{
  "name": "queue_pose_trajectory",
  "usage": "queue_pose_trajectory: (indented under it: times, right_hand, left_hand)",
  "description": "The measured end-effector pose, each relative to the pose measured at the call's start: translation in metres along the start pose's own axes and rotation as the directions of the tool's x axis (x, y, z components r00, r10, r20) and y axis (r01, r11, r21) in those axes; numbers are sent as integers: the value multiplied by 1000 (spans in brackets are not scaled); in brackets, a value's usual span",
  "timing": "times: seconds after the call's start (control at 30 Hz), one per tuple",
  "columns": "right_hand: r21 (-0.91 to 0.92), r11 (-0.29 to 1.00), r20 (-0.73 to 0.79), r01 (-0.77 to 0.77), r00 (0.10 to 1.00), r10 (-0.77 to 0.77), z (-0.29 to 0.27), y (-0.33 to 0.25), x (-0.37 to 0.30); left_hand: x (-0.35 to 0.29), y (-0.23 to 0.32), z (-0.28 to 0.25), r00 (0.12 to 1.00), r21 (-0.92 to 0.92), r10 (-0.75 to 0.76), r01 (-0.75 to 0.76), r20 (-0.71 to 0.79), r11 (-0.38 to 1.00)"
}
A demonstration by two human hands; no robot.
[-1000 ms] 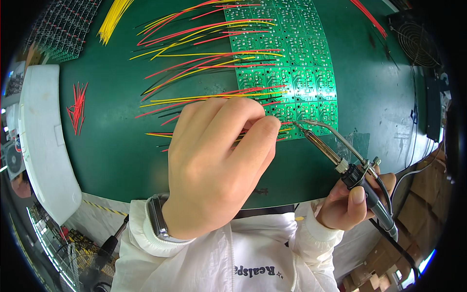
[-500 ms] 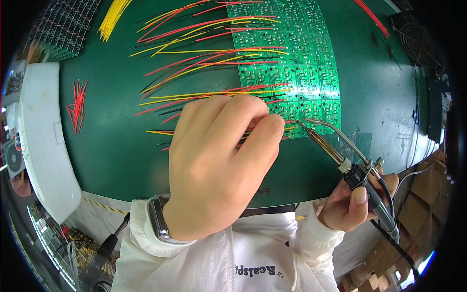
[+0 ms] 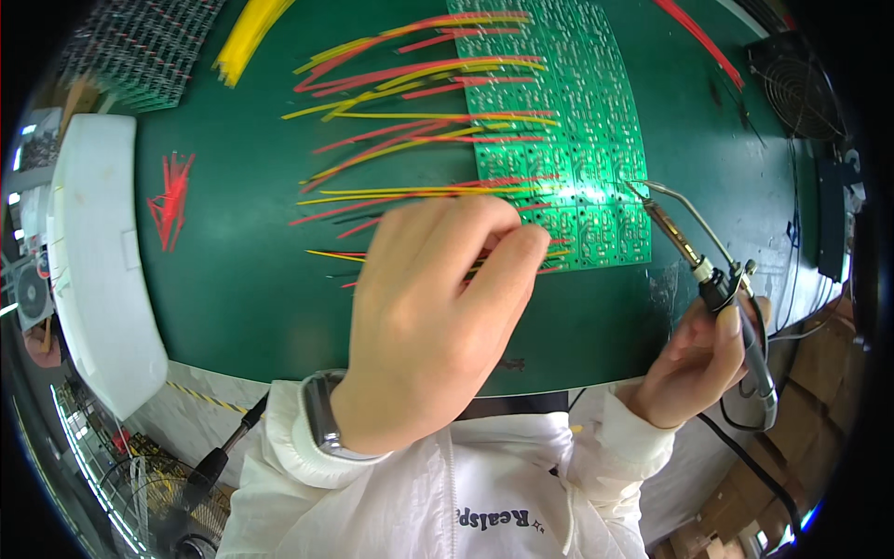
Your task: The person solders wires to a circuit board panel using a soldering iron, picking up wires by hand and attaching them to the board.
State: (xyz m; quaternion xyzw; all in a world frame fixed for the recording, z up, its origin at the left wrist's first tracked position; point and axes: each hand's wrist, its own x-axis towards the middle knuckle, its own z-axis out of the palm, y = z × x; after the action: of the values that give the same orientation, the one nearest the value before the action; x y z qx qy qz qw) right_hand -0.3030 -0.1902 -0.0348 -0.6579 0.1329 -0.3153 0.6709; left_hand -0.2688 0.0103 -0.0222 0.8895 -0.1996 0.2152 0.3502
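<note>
A green panel of circuit boards [image 3: 610, 140] lies on the table, with red, yellow and black wires [image 3: 400, 191] running leftward from it in rows. My left hand [image 3: 433, 312] is over the panel's near left corner, thumb and forefinger pinched together among the lowest wires. What sits between those fingertips is hidden. A soldering iron [image 3: 726, 298] is in my right hand [image 3: 694, 363], gripped by its black handle. Clamped alongside it is a thin curved metal tube [image 3: 694, 214]. The iron's tip points up and left, over the panel's right edge.
The green table [image 3: 251, 307] carries a small pile of short red wires [image 3: 170, 200] and a yellow wire bundle [image 3: 247, 42]. A white curved tray-like piece [image 3: 107, 270] lines the left side. More red wires [image 3: 698, 42] and a round-grilled black fan [image 3: 796, 84] are at the far right.
The soldering iron has moved right and away from me, its tip leaving the spot beside my left fingertips. My left hand keeps its pinch near the same wires. The view has shifted slightly.
</note>
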Motion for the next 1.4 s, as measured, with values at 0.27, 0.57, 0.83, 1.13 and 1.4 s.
queue_pose_trajectory:
  times: [0.27,0.57,0.83,1.13,1.4]
  right_hand:
    - [69,989,54,-129,991,126,8,-21,64]
    - [241,969,98,-51,995,28,55,-18,122]
    - [106,982,85,158,982,-167,91,23,122]
    - [109,987,44,119,991,-125,83,30,130]
    - [101,989,42,105,993,-109,84,34,129]
  left_hand:
    - [3,-10,-38,991,32,-131,131,6,991]
    - [48,-124,-119,943,480,-294,331,-154,812]
    - [-13,-135,-146,797,417,-573,594,-192,688]
    - [-12,-145,-150,882,410,-416,471,-221,781]
    - [-9,-164,-150,777,-91,-576,574,-253,814]
